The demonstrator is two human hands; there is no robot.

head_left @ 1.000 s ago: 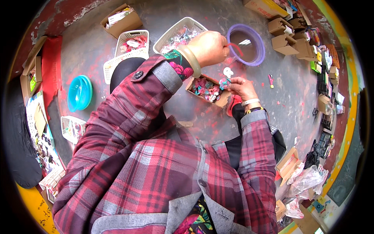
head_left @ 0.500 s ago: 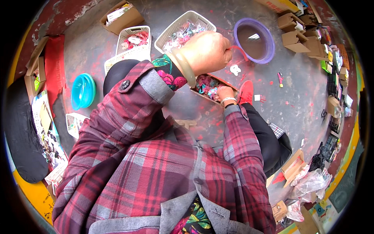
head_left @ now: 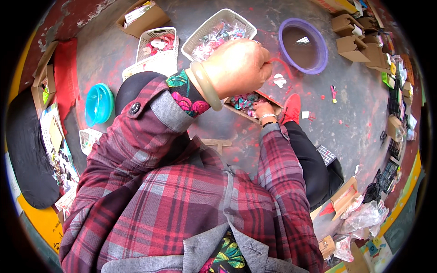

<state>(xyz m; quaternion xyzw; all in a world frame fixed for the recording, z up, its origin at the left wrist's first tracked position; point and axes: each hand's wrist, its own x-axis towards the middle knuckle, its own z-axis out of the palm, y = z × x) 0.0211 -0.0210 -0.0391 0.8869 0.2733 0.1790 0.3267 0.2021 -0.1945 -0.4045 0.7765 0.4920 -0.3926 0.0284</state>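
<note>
Down on the grey, red-spattered floor (head_left: 359,104), just in front of our knees, sits the small cardboard box (head_left: 248,102) of bright mixed pieces that we are working from. Our right hand (head_left: 263,109) reaches down into its near end, fingers curled among the pieces; we cannot tell whether it grips one or only sorts through them. Our left hand (head_left: 239,66) is raised above the box, close to the camera, clenched around something thin and red (head_left: 275,60) whose end pokes out toward the purple bowl (head_left: 321,61).

What could go wrong, as we judge it: the left hand hides most of the box, so the right hand works partly blind and could scatter pieces over the box's low edge onto the floor, where loose bits already lie. The thin red thing, pinched only at one end, could slip free if the fist loosens.

The left forearm rises steeply from the lower left, wrist bent, a pale bangle (head_left: 205,84) at the cuff. The right arm runs straight down past the knee, wrist low at the box's rim. A white basket (head_left: 189,45) stands beyond.
</note>
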